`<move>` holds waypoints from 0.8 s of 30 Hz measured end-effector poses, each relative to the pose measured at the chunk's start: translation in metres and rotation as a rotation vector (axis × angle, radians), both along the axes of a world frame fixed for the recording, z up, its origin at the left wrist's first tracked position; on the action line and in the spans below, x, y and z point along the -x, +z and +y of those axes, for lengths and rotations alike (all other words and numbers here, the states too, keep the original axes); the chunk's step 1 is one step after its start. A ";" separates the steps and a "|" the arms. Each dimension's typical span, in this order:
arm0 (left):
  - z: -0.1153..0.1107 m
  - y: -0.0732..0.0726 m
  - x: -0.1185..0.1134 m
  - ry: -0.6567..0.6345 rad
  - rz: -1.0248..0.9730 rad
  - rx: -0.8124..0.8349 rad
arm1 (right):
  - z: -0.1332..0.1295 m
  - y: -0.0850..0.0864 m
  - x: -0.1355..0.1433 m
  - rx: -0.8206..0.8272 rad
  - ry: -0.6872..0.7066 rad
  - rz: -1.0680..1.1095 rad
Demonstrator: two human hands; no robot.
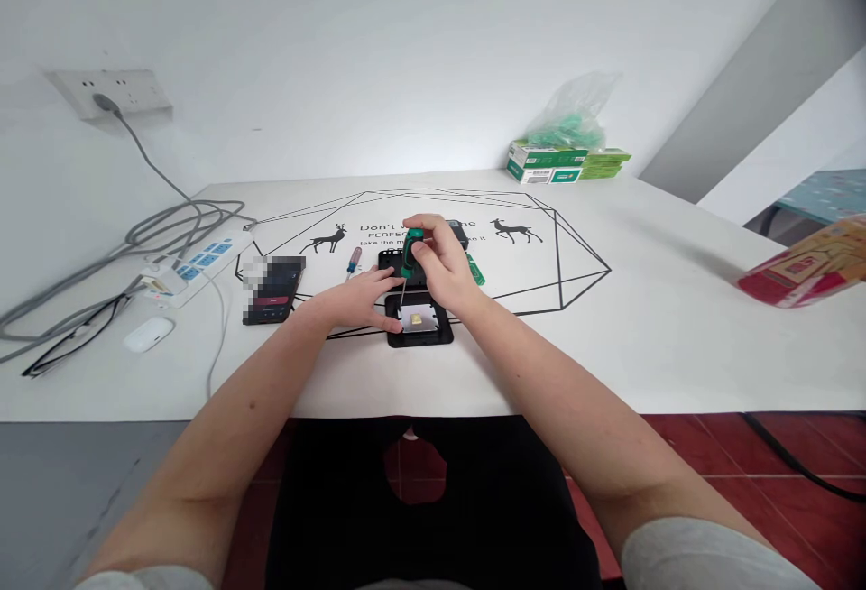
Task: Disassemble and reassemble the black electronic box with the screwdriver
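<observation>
My right hand grips a green-handled screwdriver, held upright with its tip down on a small black device with a silvery plate in its middle. My left hand lies flat on the table with its fingers against the left edge of that device. A second black part sits just behind, partly hidden by my hands. A small blue-and-red screwdriver lies to the left of it. Another green tool pokes out behind my right wrist.
A black phone lies left of my hands, a white earbud case and a power strip with grey cables further left. Green boxes under a plastic bag stand at the back. A red-and-tan package juts in at right.
</observation>
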State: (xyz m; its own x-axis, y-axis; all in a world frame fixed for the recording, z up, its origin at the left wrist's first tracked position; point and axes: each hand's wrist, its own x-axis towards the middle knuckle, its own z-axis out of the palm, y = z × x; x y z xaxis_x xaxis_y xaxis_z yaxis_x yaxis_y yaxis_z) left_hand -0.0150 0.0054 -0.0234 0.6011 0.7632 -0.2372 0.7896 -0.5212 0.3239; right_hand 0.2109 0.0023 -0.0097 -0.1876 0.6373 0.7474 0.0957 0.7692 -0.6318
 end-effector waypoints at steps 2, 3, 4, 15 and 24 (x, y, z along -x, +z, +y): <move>-0.003 0.003 -0.002 0.022 0.006 0.004 | 0.002 0.000 -0.001 -0.107 -0.042 -0.014; -0.004 0.004 -0.003 0.029 0.006 0.001 | 0.003 0.000 -0.001 -0.148 -0.060 -0.014; -0.005 0.005 -0.004 0.036 0.006 -0.002 | 0.004 0.000 -0.001 -0.174 -0.079 -0.011; -0.013 0.004 -0.011 -0.084 -0.210 -0.155 | 0.000 -0.001 0.002 -0.039 -0.048 0.036; -0.026 0.017 -0.025 -0.102 -0.161 -0.174 | -0.005 0.001 0.005 0.078 0.018 0.022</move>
